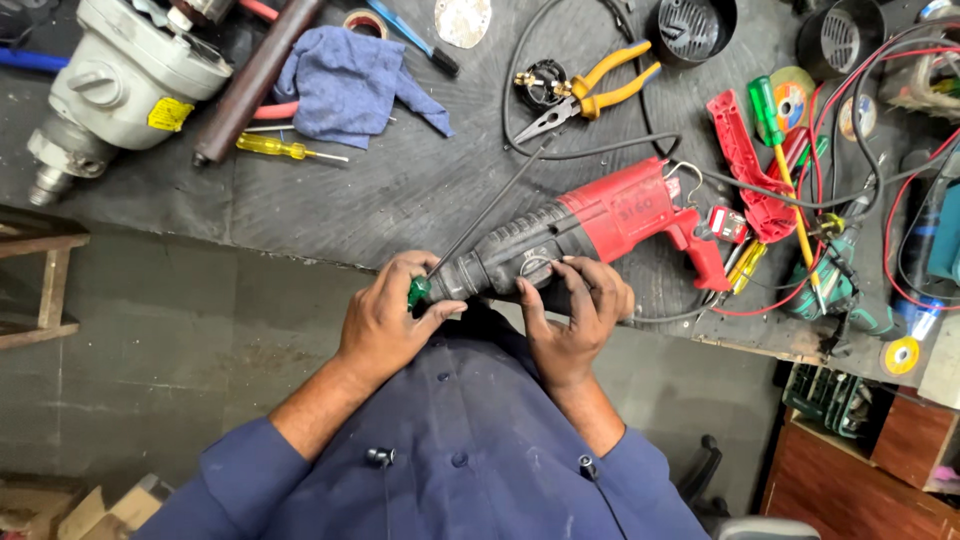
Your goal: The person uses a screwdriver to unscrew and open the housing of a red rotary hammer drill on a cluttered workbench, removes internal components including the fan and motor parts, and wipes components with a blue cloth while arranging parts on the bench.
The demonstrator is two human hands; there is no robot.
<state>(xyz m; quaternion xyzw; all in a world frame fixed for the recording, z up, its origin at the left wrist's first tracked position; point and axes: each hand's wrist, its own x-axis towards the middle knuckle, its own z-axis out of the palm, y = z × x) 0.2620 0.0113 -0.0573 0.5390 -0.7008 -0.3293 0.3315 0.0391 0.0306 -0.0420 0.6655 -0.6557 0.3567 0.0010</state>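
A red and black hammer drill [590, 230] lies on the dark workbench [380, 190] near its front edge, nose pointing toward me. My left hand [385, 315] grips a green-handled screwdriver [418, 292], whose long thin shaft runs up and to the right across the bench. My right hand [575, 310] holds the drill's black front body from below, fingers curled over it.
Yellow-handled pliers [590, 95], a blue rag [345, 85], a yellow screwdriver [280, 148] and a grey motor [125, 80] lie farther back. Red casing parts [745, 165], a green-handled screwdriver [770, 120] and red wires [890, 220] crowd the right. A wooden stool [40, 280] stands left.
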